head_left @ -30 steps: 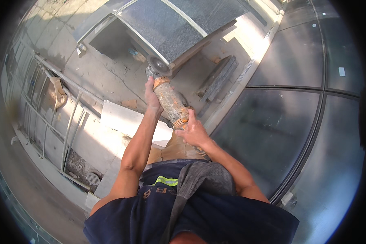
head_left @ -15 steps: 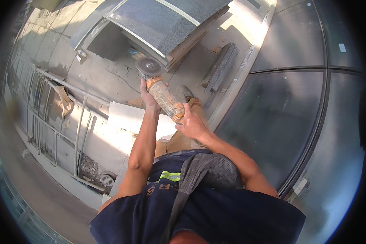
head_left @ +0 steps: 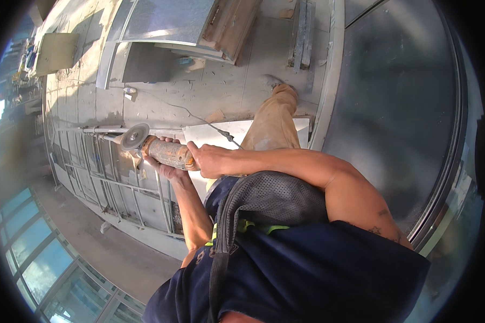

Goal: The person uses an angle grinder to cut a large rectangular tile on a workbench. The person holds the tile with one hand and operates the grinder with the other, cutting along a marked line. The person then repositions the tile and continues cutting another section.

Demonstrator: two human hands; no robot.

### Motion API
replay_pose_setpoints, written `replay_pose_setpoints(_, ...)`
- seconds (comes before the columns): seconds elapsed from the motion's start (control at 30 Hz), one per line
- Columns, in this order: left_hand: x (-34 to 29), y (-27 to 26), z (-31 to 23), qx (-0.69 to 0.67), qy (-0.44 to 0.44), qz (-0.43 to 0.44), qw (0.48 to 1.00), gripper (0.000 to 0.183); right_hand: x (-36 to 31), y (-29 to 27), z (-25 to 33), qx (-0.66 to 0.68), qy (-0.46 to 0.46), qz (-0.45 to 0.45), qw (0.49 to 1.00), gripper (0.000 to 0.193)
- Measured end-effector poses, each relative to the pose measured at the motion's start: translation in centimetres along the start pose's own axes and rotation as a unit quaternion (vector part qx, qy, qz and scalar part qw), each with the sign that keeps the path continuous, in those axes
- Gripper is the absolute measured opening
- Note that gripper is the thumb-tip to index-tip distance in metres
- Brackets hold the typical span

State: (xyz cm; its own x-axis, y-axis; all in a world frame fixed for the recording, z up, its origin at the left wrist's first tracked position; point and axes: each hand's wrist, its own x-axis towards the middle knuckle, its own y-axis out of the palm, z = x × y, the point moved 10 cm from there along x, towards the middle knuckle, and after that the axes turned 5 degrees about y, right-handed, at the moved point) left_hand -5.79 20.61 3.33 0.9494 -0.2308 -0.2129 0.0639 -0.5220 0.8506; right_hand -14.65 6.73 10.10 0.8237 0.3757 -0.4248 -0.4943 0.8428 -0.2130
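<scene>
Both my hands hold an angle grinder with a worn, dusty orange body, out to the left in front of me. My left hand cups the body from below, close to the head, its fingertips showing along the far side. Around the rear end of the body is wrapped my right hand, thumb pointing toward the tool's head. A round grey disc sits on the head at the tool's left end, touching nothing. Whether the disc spins I cannot tell.
Stone-like slabs rest on a support ahead. Long strips lie beside a large glass panel at right. A metal frame stands below the grinder at left. A cable crosses the floor near a white board.
My hands have swung the grinder to the left, from pointing ahead toward the slabs to lying sideways above the metal frame. My view has turned, and one leg is stretched further forward.
</scene>
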Motion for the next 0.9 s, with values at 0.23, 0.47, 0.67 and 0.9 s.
replay_pose_setpoints(0.23,-2.2,1.4,-6.2,0.066,0.096,0.030,0.993,0.069,0.4,1.5,4.5,-0.066,-0.061,0.032,0.995,0.075)
replay_pose_setpoints(0.47,-4.5,2.2,-8.1,0.001,0.202,0.012,0.979,0.067,1.5,2.2,6.6,-0.172,-0.099,0.059,0.978,0.078)
replay_pose_setpoints(0.67,-6.2,-1.2,-9.7,-0.071,0.296,-0.052,0.951,0.064,3.1,3.2,8.5,-0.243,-0.108,0.137,0.954,0.076)
replay_pose_setpoints(0.9,-8.4,-2.8,-10.6,-0.135,0.354,-0.093,0.921,0.067,5.2,4.7,9.6,-0.292,-0.155,0.202,0.922,0.083)
